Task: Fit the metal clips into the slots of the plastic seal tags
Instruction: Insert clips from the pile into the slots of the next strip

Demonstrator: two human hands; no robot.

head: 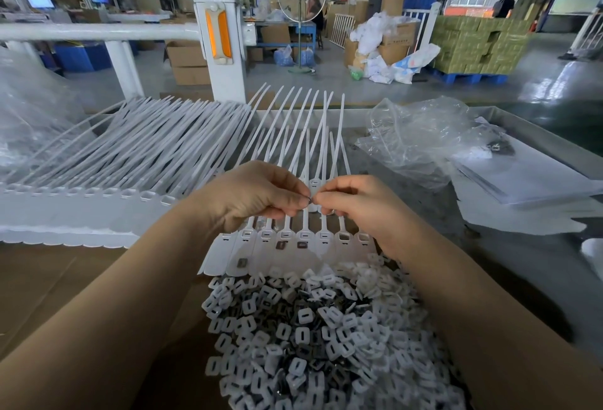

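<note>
Now the left hand [257, 196] and right hand [354, 202] meet, pinching one metal clip [310, 200]; next, seat it in an open seal tag slot [343, 237].

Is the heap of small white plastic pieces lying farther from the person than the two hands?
No: the heap of plastic pieces lies nearer than the left hand and right hand.
</note>
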